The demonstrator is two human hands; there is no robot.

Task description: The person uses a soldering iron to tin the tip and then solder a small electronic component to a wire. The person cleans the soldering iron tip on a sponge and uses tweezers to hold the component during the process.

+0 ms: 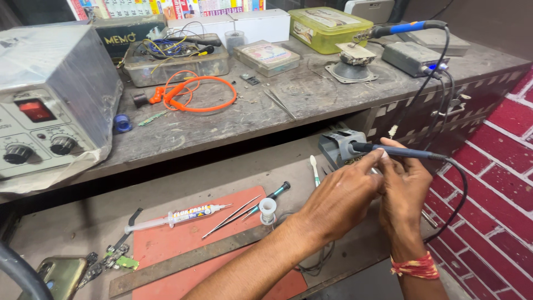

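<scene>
Hands met at the right of the lower bench, both busy with a soldering iron (388,150). The right hand (404,186) was closed round the iron's dark handle, its tip end pointing left toward a grey stand (336,143) that sat just beyond the fingers; a black cord ran from the handle's right end and looped down past the wrist, which wore a red thread band (413,266). The left hand (341,197) reached in from the lower left, its fingertips pinched together at the front of the handle, touching the right hand; what lay between the fingertips could not be told. Left of the hands, on a red mat (183,244), lay a small spool of solder wire (267,210), a pair of tweezers (230,216), a screwdriver with a green shaft (272,195) and a syringe of paste (175,216). A long metal bar (183,261) lay slanted across the mat's near side. Near the left edge lay a phone (61,275) with small circuit parts (114,258) beside it. On the upper shelf, farther off, stood a grey power unit with knobs (50,105) at far left, an orange neckband cable (194,94), a clear tray of wires (175,55), a green-lidded box (327,28) and a second, blue-handled iron (402,28).
</scene>
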